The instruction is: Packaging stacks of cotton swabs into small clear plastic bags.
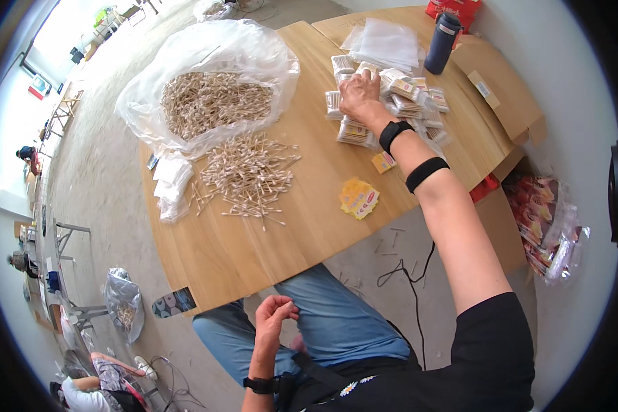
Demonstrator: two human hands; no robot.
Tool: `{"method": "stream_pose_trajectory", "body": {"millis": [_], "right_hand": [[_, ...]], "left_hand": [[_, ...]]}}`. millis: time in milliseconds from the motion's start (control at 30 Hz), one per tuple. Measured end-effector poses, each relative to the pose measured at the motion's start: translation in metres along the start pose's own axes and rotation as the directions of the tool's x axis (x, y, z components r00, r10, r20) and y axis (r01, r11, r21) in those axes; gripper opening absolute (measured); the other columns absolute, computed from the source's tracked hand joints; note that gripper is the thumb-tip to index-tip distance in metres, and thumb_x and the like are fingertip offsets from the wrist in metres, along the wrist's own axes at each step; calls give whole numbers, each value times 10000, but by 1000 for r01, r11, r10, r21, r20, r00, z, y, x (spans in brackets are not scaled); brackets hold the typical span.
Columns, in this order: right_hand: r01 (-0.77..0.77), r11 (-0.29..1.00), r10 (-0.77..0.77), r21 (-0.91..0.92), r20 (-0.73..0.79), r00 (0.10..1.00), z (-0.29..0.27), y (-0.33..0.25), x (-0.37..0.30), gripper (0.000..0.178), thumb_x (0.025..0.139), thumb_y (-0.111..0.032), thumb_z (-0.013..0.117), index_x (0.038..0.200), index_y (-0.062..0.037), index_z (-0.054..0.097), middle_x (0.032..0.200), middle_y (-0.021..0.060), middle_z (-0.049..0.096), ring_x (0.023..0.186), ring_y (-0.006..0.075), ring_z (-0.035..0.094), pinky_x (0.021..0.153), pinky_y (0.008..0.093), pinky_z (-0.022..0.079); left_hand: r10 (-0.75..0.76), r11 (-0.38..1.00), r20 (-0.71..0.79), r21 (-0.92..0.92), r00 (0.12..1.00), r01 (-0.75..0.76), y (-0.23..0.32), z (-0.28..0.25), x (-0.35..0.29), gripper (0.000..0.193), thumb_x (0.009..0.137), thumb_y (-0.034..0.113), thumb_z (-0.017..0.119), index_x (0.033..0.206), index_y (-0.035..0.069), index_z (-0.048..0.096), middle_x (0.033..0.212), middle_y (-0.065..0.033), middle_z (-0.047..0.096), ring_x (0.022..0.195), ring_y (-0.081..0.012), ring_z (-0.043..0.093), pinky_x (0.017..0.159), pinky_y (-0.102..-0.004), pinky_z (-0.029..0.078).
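Observation:
At the far right of the table, my right hand [361,95] is on a heap of small clear packs of cotton swabs [408,106]. Its bent fingers close on one pack of cotton swabs [368,69], partly hidden by the hand. My left hand [275,317] hangs over my lap, fingers curled to the thumb, with nothing visible in it. Loose cotton swabs [247,175] lie in a pile at mid-table, before a big clear plastic bag [275,62] full of more swabs. Yellow printed cards [358,198] are stacked near the front edge.
Behind the packs lie flat clear bags [384,42] and a dark blue bottle [443,43]. White plastic bags [172,180] sit at the table's left edge. An open cardboard box [494,86] stands at the right. A black cable [417,295] runs along the floor; other people work far left.

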State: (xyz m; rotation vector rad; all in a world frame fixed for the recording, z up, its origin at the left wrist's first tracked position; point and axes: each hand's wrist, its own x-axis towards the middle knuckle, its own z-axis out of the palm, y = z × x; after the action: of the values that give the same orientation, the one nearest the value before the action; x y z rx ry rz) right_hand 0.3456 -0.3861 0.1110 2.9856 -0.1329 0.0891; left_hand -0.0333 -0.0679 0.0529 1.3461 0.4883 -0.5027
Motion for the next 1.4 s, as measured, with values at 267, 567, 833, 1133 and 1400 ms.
{"method": "stream_pose_trajectory", "body": {"millis": [267,567,833,1133,1400], "right_hand": [[139,977,-126,-160,87,988,3,-14,8,252,814,-211,664,1051,-210,750,1106,56,709,1156,279,555,962,531,347],[217,931,-268,-293,-149,952,23,-13,9,149,803,-155,647,854,-201,779,862,18,739,965,258,626,922,511,331],[295,917,-375,-269,-331,866,35,-32,-8,139,768,-164,625,728,-129,753,746,76,692,891,256,621,880,479,374],[19,994,-11,106,-82,997,2,20,-21,352,774,-408,676,996,-145,753,1107,91,690,1147,284,567,950,471,418],[-7,971,-14,240,86,996,-6,39,-33,514,731,-444,682,1122,-111,710,1196,119,654,1208,312,550,1012,477,420]], "left_hand": [[-30,998,-31,-47,999,29,-3,-4,3,142,901,70,636,996,-33,613,856,-77,644,782,-153,632,697,-284,536],[-25,999,-28,-30,999,25,-8,-8,6,171,898,129,654,995,-5,612,838,-87,664,715,-143,641,684,-261,533],[-30,1000,-55,2,998,30,-11,-7,8,153,897,124,655,974,-1,614,827,-84,663,710,-141,637,679,-262,532],[-31,999,-55,-37,998,29,-5,-3,5,135,889,78,648,957,-32,610,803,-77,640,729,-148,626,657,-275,526],[-28,1000,-53,-8,998,27,-13,-8,10,144,891,99,660,944,-25,609,805,-74,637,719,-146,625,648,-274,526]]}}
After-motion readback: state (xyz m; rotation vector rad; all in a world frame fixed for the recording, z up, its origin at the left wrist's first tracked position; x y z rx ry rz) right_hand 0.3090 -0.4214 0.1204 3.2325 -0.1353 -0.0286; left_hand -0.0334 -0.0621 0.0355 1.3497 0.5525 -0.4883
